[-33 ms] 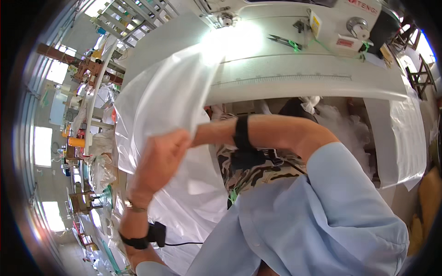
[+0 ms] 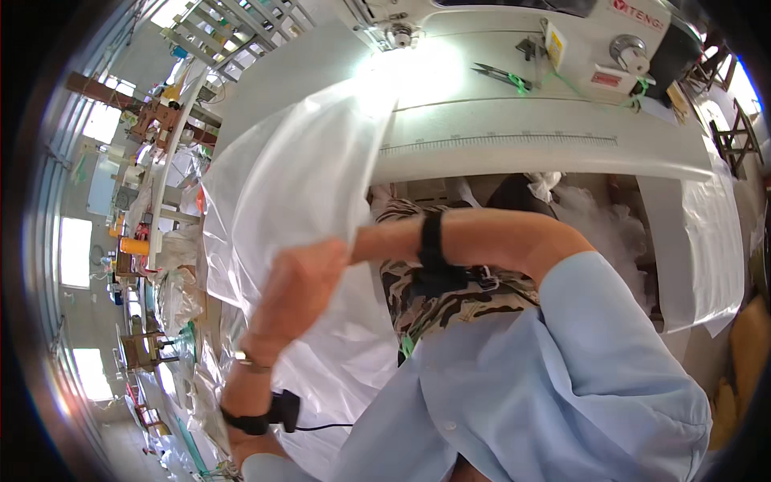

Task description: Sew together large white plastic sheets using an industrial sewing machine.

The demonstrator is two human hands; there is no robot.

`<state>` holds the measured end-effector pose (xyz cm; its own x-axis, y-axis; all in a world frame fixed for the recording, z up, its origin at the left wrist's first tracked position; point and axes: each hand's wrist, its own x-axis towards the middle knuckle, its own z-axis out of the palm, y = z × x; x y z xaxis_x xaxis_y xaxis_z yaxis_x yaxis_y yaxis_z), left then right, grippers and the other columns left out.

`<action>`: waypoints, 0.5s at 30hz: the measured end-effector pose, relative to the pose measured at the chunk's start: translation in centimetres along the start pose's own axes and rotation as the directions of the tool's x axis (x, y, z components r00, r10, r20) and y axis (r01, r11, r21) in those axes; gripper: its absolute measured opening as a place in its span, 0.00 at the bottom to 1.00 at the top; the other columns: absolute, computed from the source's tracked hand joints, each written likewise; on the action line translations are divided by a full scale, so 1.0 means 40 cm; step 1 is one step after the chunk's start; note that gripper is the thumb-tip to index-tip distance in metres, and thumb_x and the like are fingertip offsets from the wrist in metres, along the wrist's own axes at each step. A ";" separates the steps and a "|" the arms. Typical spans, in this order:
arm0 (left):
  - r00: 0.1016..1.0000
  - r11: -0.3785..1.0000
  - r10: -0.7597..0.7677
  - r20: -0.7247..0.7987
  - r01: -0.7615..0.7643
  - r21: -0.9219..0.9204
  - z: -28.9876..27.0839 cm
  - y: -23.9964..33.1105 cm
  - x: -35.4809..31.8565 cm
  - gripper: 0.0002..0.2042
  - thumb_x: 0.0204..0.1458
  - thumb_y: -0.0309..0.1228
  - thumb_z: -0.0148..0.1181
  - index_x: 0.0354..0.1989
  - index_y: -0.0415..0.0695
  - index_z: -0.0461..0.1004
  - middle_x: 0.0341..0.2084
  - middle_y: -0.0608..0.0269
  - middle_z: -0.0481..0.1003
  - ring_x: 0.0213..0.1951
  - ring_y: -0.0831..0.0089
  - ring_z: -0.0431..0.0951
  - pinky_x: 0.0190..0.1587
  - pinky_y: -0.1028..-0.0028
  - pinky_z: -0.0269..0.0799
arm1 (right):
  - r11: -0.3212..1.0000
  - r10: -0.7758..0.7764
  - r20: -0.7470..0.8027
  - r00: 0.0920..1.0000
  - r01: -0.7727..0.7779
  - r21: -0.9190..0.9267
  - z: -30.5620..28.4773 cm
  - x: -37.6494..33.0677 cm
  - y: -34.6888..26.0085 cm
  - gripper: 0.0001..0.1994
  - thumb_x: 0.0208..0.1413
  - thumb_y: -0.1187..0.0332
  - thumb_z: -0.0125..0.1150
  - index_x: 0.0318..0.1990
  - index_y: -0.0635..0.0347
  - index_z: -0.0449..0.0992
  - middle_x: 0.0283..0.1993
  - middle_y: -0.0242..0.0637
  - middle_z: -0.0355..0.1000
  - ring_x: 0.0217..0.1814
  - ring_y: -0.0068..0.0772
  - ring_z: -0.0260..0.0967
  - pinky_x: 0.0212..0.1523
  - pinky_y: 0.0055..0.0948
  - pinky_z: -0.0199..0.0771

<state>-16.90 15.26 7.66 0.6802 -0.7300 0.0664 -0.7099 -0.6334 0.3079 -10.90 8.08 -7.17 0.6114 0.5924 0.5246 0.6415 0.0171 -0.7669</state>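
A long white translucent plastic sheet [image 2: 281, 185] runs from under the lit sewing machine head [image 2: 400, 35] toward me, then drapes down over the table's front edge. My left hand [image 2: 291, 301] is closed on the near part of this sheet, its fingers blurred. From the right, my bare forearm crosses in front of my body, and my right hand [image 2: 328, 251] meets the left one at the sheet. Blur and overlap hide the right fingers. Between the hands and the machine head, the sheet rises in smooth folds.
On the white machine table [image 2: 498, 120], dark thread snips [image 2: 501, 77] with a green tie lie beside the machine body [image 2: 590, 48]. A ruler scale [image 2: 498, 140] runs along the tabletop. More plastic sheeting [image 2: 699, 241] hangs at the right. A cluttered workbench [image 2: 165, 193] stands at left.
Both hands have shifted a little to the right and nearer to me, together with the part of the sheet beside them. The whole view has moved slightly too.
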 end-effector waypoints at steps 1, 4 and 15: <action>1.000 1.000 -0.017 -0.013 0.017 0.002 0.054 0.000 -0.019 0.05 0.57 0.27 0.56 0.34 0.38 0.71 0.21 0.51 0.72 0.25 0.52 0.73 0.28 0.63 0.67 | 0.994 0.026 0.013 1.000 -0.024 -0.110 0.017 -0.052 0.030 0.11 0.53 0.66 0.58 0.42 0.59 0.77 0.44 0.47 0.74 0.50 0.49 0.70 0.51 0.38 0.71; 0.984 0.994 -0.102 -0.143 0.095 -0.060 0.202 0.018 -0.030 0.03 0.55 0.25 0.54 0.32 0.41 0.68 0.22 0.50 0.71 0.26 0.51 0.74 0.28 0.60 0.68 | 0.972 0.062 0.028 0.998 -0.054 -0.230 -0.051 -0.195 0.097 0.12 0.54 0.65 0.58 0.43 0.61 0.76 0.47 0.48 0.73 0.53 0.49 0.68 0.54 0.37 0.68; 0.754 0.534 -0.626 -0.197 0.230 -0.814 0.314 0.008 -0.057 0.04 0.51 0.23 0.64 0.33 0.36 0.80 0.22 0.70 0.72 0.23 0.85 0.67 0.26 0.80 0.60 | 0.878 0.159 0.257 0.953 -0.018 -0.478 -0.506 -0.107 -0.081 0.10 0.56 0.63 0.59 0.34 0.61 0.71 0.35 0.41 0.72 0.42 0.44 0.69 0.45 0.37 0.67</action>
<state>-20.99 13.50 -4.31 0.9936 -0.1034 0.0446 -0.0736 -0.2975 0.9519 -6.22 -10.81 0.54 0.5659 0.7742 0.2835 0.7739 -0.3801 -0.5065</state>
